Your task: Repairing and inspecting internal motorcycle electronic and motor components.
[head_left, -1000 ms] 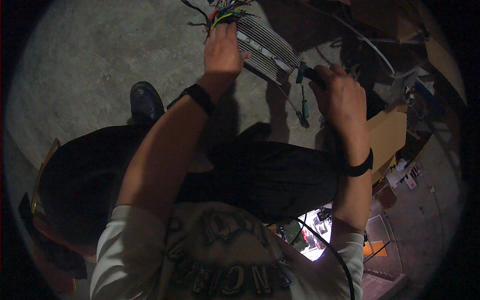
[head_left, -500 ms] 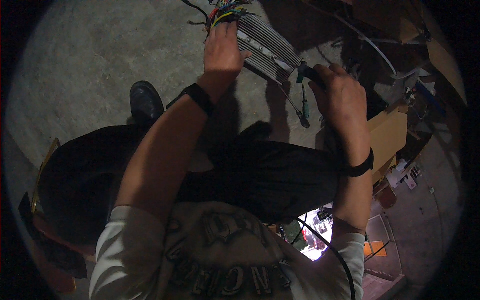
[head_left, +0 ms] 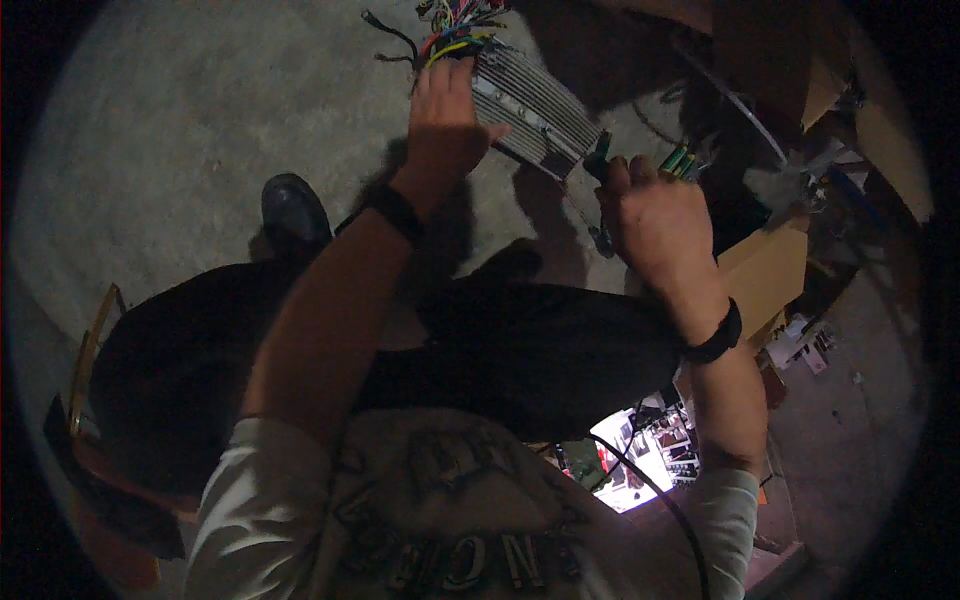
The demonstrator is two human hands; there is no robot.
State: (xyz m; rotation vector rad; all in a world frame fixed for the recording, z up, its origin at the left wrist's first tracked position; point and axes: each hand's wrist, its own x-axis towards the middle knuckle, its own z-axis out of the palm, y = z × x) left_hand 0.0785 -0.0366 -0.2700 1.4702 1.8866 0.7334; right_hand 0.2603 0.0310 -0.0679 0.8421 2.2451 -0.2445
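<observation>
A silver finned metal case [head_left: 535, 110] lies on the concrete floor, with a bundle of coloured wires [head_left: 455, 30] coming out of its far left end. My left hand [head_left: 450, 120] rests against that end beside the wires, fingers stretched out and thumb spread along the case's near edge. Close to the right end of the case, my right hand [head_left: 660, 220] is closed around a dark green tool [head_left: 600, 150]; its exact kind is hidden by my fingers. Green and yellow pieces [head_left: 680, 160] show just beyond my knuckles. A thin screwdriver [head_left: 600, 238] on the floor is partly covered by my right hand.
An open cardboard box [head_left: 765, 275] stands to the right of my right forearm. Farther right lie clear plastic wrapping [head_left: 785, 190] and more cardboard [head_left: 885, 140]. My black shoe [head_left: 295, 210] is on the floor at left. A black cable [head_left: 660, 490] hangs across my shirt.
My right hand has turned over and moved slightly nearer to me, with the tool still in it. The green and yellow pieces now show beyond it. My left hand stays nearly in place.
</observation>
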